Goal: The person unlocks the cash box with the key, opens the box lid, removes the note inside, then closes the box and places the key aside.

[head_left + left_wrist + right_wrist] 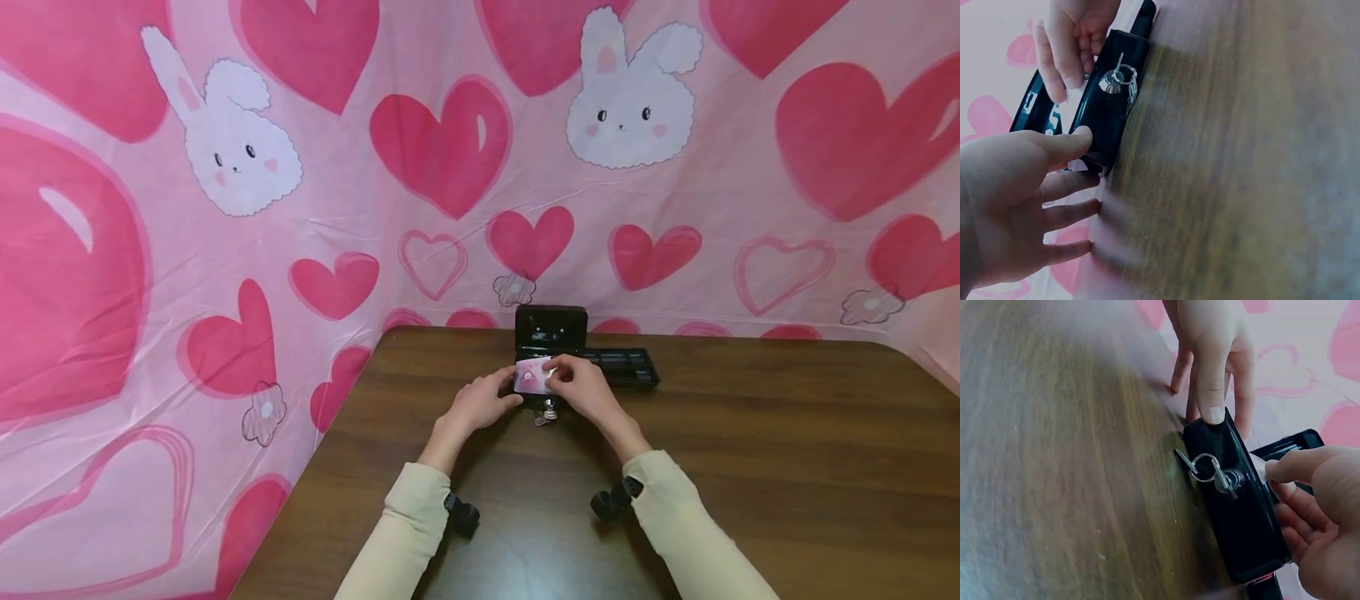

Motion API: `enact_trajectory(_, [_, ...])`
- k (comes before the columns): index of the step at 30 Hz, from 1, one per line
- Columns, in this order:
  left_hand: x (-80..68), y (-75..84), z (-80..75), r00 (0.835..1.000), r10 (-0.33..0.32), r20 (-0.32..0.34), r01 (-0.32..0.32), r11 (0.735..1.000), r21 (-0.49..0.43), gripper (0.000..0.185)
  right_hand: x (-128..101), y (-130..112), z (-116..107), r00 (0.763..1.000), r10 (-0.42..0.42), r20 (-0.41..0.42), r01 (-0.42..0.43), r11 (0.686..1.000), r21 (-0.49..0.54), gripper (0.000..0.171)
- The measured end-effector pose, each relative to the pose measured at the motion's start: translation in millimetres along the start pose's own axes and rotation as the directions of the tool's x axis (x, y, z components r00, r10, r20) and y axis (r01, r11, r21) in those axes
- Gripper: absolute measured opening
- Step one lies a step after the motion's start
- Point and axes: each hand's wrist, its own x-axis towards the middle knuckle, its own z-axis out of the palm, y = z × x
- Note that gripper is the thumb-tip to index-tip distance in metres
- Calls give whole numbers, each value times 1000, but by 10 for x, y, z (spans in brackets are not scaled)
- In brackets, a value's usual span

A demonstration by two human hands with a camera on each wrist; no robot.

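Small black box [550, 333] standing open near the far edge of the brown surface [750, 467], keys [1207, 469] hanging from its front lock. Left hand [480, 402] with thumb pressed on the box's front corner, fingers relaxed. Right hand [581, 385] pinching a pink card [532, 376] over the box. Black tray [626, 365] just beside.

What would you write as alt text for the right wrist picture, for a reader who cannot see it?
A small black lockable box sits on a brown wooden table, a key in its front lock with a ring and second key hanging. The left hand presses a thumb on the box's far corner; the right hand curls at the near end. Pink heart-patterned fabric lies behind.
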Motion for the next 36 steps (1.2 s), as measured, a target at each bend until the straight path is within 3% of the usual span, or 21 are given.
enact_trajectory(6, [-2, -7, 12, 1000, 3, -6, -3, 1000, -13, 58, 7, 2, 38, 999, -35, -17, 35, 999, -14, 18])
enact_trajectory(10, [-9, -9, 10, 1000, 4, -2, -4, 1000, -10, 58, -5, 4, 31, 999, -8, -36, 8, 1000, -1, 19])
enact_trajectory(24, [-35, -17, -5, 1000, 11, 0, -11, 1000, -6, 59, -28, -33, 19, 998, 69, 12, -70, 997, 46, 23])
enact_trajectory(36, [-42, -33, -1, 1000, 24, -9, -24, 1000, -4, 57, -29, -62, 77, 1000, 9, 13, -9, 1000, 21, 21])
